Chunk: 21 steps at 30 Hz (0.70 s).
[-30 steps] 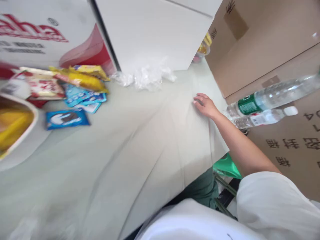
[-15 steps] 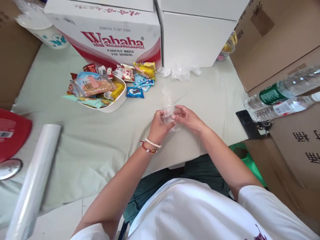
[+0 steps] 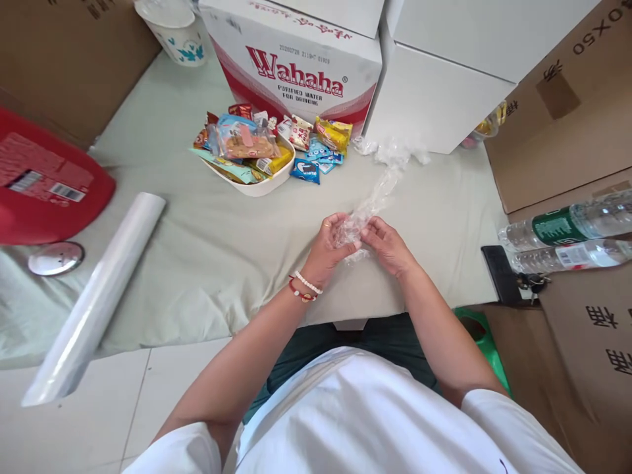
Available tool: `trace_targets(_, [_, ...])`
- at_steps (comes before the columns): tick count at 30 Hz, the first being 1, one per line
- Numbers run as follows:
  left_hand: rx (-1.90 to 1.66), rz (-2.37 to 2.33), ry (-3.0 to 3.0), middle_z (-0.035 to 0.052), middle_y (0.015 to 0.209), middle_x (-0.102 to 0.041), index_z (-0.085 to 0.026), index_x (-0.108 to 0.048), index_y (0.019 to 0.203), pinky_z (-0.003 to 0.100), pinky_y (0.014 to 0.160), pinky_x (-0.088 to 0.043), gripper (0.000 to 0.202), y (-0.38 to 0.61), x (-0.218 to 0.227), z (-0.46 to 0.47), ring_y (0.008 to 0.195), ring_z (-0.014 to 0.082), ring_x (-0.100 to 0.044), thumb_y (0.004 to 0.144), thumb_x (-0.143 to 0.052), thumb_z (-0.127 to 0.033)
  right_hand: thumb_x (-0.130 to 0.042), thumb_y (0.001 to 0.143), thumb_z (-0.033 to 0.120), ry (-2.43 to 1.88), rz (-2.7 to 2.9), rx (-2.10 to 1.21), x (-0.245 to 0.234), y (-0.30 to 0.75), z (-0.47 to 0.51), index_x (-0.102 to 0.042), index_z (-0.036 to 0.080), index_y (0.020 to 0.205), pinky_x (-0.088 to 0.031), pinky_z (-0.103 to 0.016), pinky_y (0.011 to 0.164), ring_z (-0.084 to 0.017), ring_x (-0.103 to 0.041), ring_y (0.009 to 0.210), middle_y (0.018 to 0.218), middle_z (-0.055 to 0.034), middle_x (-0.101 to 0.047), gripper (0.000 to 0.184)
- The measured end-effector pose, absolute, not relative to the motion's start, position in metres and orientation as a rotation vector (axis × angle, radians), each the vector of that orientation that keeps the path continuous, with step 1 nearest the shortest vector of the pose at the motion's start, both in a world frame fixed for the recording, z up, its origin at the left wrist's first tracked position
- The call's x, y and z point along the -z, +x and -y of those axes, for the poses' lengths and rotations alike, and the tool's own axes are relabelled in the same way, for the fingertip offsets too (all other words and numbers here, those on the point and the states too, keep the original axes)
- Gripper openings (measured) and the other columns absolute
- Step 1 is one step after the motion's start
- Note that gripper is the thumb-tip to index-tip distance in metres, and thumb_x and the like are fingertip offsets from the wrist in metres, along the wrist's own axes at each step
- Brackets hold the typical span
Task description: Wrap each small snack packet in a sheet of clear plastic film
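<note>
Near the front edge of the tabletop (image 3: pixel 266 253), the left hand (image 3: pixel 328 250) and right hand (image 3: pixel 389 249) both grasp crumpled clear plastic film (image 3: pixel 378 197) with their fingers. Beyond, to the left, a white tub (image 3: pixel 269 187) heaped with wrapped snacks (image 3: pixel 247 143) stands before the Wahaha purified-water carton (image 3: pixel 306 72); rightward, the film stretches towards a white box (image 3: pixel 444 99).

White short-sleeved shirt (image 3: pixel 355 408), dark green trousers (image 3: pixel 402 339), white beaded bracelet (image 3: pixel 309 283), red bracelet (image 3: pixel 300 293), gold-coloured ring (image 3: pixel 327 224).

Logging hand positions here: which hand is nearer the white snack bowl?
Left. The left hand is right of the white snack bowl, closer to the wearer; the right hand is farther right.
</note>
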<state>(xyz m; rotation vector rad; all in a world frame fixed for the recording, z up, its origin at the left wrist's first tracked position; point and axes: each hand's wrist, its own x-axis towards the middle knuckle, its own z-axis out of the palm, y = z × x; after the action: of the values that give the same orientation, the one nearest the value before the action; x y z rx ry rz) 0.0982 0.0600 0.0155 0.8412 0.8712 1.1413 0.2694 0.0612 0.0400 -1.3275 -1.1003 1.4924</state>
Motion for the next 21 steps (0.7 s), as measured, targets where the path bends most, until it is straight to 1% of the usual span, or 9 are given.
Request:
trace_targets(3, [-1.146, -0.968, 0.587, 0.0101, 0.137, -0.063, -0.026, -0.055, 0.116, 0.036, 0.090, -0.058, 0.056, 0.094, -0.019, -0.057, 0.119, 0.0238, -0.066, 0.079, -0.076, -0.061, -0.087, 0.067, 0.061, -1.362, 1.077, -1.448, -0.034, 0.258, -0.065, -0.067, 0.024, 0.090, -0.054, -0.034, 0.084, -0.019, -0.066, 0.084, 0.083, 0.0003, -0.069, 0.048])
trace_targets(5, [-1.086, -1.057, 0.469, 0.0116, 0.122, -0.068, -0.023, -0.057, 0.107, 0.034, 0.078, -0.058, 0.057, 0.090, -0.021, -0.056, 0.104, 0.0233, -0.070, 0.081, -0.068, -0.072, -0.086, 0.066, 0.060, -1.342, 1.008, -1.481, -0.032, 0.253, -0.066, -0.067, 0.025, 0.088, -0.054, -0.034, 0.078, -0.019, -0.065, 0.078, 0.081, 0.0009, -0.068, 0.046])
trace_targets(7, [-0.991, -1.090, 0.494, 0.0103, 0.106, -0.071, -0.020, -0.060, 0.098, 0.032, 0.071, -0.056, 0.058, 0.087, -0.023, -0.054, 0.091, 0.0217, -0.070, 0.079, -0.070, -0.074, -0.085, 0.066, 0.059, -1.324, 0.949, -1.522, -0.030, 0.250, -0.066, -0.066, 0.026, 0.089, -0.054, -0.034, 0.072, -0.018, -0.063, 0.072, 0.079, 0.0016, -0.068, 0.045])
trace_targets(11, [-0.939, -1.075, 0.631, 0.0024, 0.080, -0.066, -0.019, -0.062, 0.082, 0.028, 0.066, -0.051, 0.045, 0.089, -0.025, -0.047, 0.073, 0.0160, -0.063, 0.071, -0.083, -0.057, -0.085, 0.067, 0.053, -1.344, 0.966, -1.509, -0.030, 0.250, -0.063, -0.067, 0.024, 0.085, -0.049, -0.029, 0.062, -0.014, -0.056, 0.062, 0.073, 0.0032, -0.064, 0.039])
trace_targets(13, [-0.993, -1.097, 0.648, -0.0015, 0.072, -0.061, -0.020, -0.056, 0.077, 0.027, 0.064, -0.049, 0.038, 0.090, -0.022, -0.046, 0.066, 0.0137, -0.059, 0.075, -0.080, -0.050, -0.087, 0.067, 0.052, -1.362, 0.971, -1.493, -0.031, 0.256, -0.061, -0.068, 0.023, 0.086, -0.047, -0.028, 0.060, -0.014, -0.055, 0.061, 0.073, 0.0030, -0.064, 0.039])
trace_targets(15, [-1.066, -1.151, 0.676, -0.0037, 0.070, -0.058, -0.022, -0.052, 0.079, 0.027, 0.063, -0.046, 0.032, 0.090, -0.017, -0.047, 0.063, 0.0130, -0.056, 0.084, -0.071, -0.047, -0.085, 0.070, 0.059, -1.391, 0.925, -1.482, -0.034, 0.265, -0.058, -0.069, 0.024, 0.091, -0.049, -0.029, 0.059, -0.015, -0.058, 0.063, 0.076, 0.0015, -0.065, 0.044])
trace_targets(17, [-1.131, -1.243, 0.796, -0.0043, 0.069, -0.057, -0.024, -0.050, 0.081, 0.027, 0.063, -0.044, 0.025, 0.091, -0.013, -0.047, 0.062, 0.0135, -0.055, 0.091, -0.062, -0.043, -0.075, 0.076, 0.074, -1.401, 0.860, -1.507, -0.039, 0.276, -0.053, -0.070, 0.024, 0.099, -0.055, -0.032, 0.065, -0.019, -0.066, 0.074, 0.084, -0.0028, -0.069, 0.055])
trace_targets(19, [-1.174, -1.330, 1.022, -0.0038, 0.069, -0.058, -0.024, -0.051, 0.083, 0.029, 0.066, -0.044, 0.020, 0.093, -0.011, -0.044, 0.063, 0.0147, -0.055, 0.096, -0.057, -0.038, -0.061, 0.081, 0.084, -1.375, 0.823, -1.549, -0.045, 0.283, -0.047, -0.071, 0.024, 0.107, -0.061, -0.038, 0.078, -0.025, -0.072, 0.095, 0.099, -0.0088, -0.074, 0.066])
trace_targets(21, [-1.165, -1.350, 1.237, -0.0026, 0.071, -0.060, -0.024, -0.055, 0.087, 0.030, 0.071, -0.044, 0.016, 0.098, -0.010, -0.040, 0.066, 0.0162, -0.057, 0.098, -0.053, -0.035, -0.062, 0.082, 0.083, -1.366, 0.866, -1.566, -0.048, 0.282, -0.041, -0.071, 0.025, 0.113, -0.060, -0.041, 0.090, -0.028, -0.071, 0.112, 0.114, -0.0108, -0.076, 0.067])
